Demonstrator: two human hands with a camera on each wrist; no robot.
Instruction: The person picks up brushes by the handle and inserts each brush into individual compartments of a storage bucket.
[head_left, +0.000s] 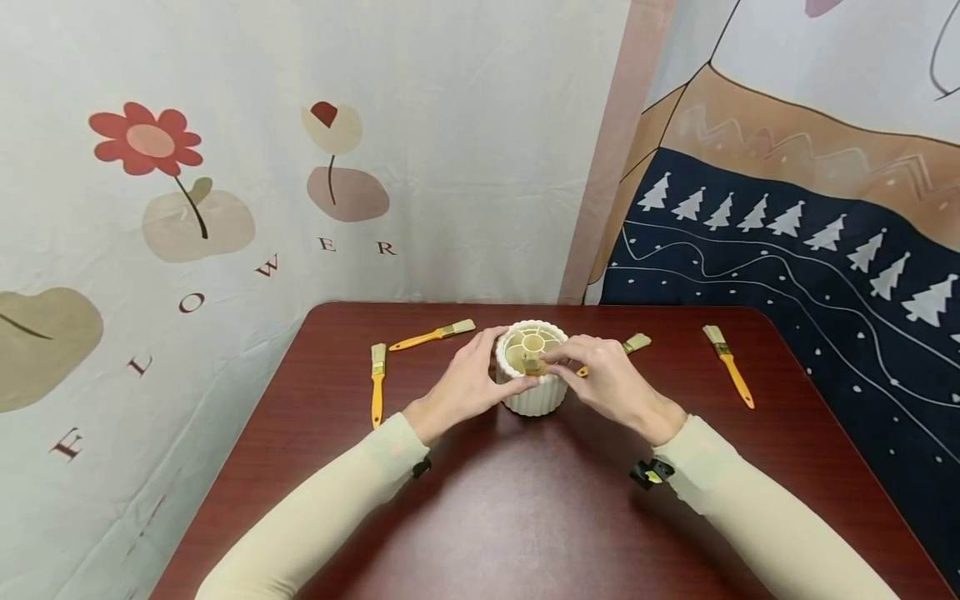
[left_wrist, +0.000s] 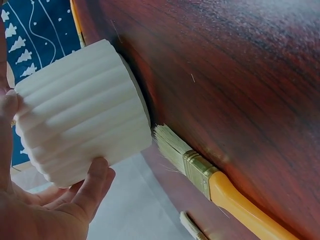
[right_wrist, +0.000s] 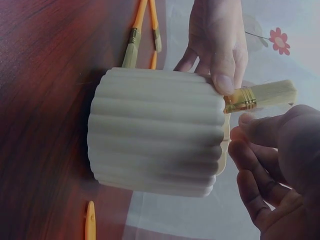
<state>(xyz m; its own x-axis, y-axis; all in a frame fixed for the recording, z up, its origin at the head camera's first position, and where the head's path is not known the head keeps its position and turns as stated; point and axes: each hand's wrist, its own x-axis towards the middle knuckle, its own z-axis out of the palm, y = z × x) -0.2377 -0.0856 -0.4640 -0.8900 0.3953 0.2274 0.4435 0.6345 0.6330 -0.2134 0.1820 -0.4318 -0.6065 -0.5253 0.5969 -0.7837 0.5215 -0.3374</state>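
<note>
A white ribbed brush holder [head_left: 534,401], round and split into compartments on top, stands on the table. One paintbrush [right_wrist: 272,94] stands in it near the front rim, bristles up, its handle hidden inside. My left hand [head_left: 471,380] grips the holder from the left, thumb at the front rim and fingers along the far side. My right hand [head_left: 611,382] is at the holder's right rim, beside the upright brush. In the right wrist view its thumb and fingers are loosely bent just off the metal band, with nothing between them.
Two yellow-handled paintbrushes, one upright in view [head_left: 377,383] and one slanted [head_left: 432,335], lie left of the holder. Another brush [head_left: 637,342] lies partly behind my right hand, and one more [head_left: 729,367] lies far right. Printed cloth [head_left: 480,150] hangs behind the dark red table [head_left: 510,517].
</note>
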